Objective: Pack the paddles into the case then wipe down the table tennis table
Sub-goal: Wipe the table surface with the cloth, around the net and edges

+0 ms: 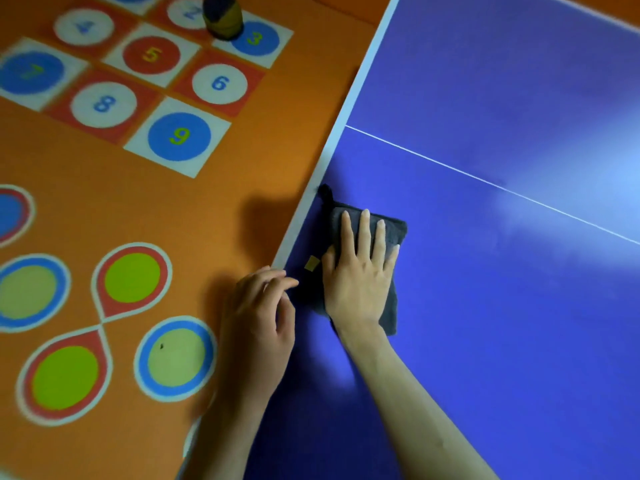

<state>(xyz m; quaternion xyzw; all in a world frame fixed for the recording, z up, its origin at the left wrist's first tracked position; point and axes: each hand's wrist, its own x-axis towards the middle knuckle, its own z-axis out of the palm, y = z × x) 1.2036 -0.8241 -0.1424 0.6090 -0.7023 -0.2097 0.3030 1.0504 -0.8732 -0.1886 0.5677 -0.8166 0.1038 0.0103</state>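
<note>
right hand (360,271) flat on dark grey cloth (391,237) on blue counter (502,306) near its white edge, left hand (263,306) loosely curled over counter edge just beside cloth, orange floor (242,161) with numbered circles, dark blurred object (221,15) on floor

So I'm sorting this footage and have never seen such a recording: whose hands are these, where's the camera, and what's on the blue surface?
There is no machine here: a person wears a camera on the head, looking down at their own bare hands. The blue surface is a table tennis table with white lines. The right hand presses flat on a dark grey cloth near the table's edge. The left hand, fingers loosely curled, hangs at the edge holding nothing. Beside the table lies an orange floor with numbered circles.
</note>
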